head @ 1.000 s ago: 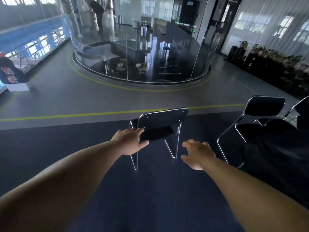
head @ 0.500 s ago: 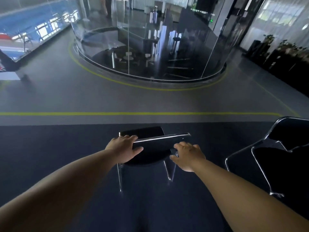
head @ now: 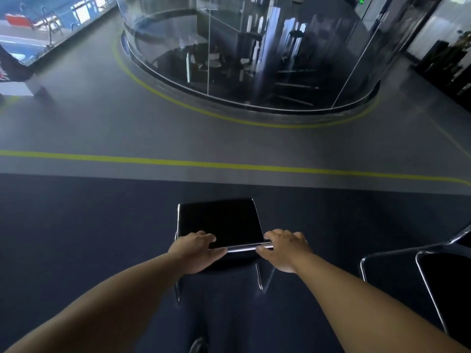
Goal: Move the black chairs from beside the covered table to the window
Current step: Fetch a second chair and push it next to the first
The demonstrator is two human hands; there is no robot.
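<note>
Head view: a black chair (head: 219, 222) stood on dark, matte carpet (head: 76, 238), just short of the carpet's edge and the smooth grey floor beyond. Its seat was a flat, rounded-corner square of black padding, and its thin tubular legs were shiny metal. Both bare forearms reached forward and down to its backrest. The left hand (head: 196, 250) gripped the left end of the chrome rail (head: 242, 248) along the top, fingers curled over the front and thumb along the rail. The right hand (head: 285, 248) clenched the right end in the same way, so each grip was closed on the chair. A second chair (head: 446, 276) of the same build stood apart on the right. A straight yellow line (head: 229, 166) crossed the floor before a curved glass enclosure (head: 254, 59).
</note>
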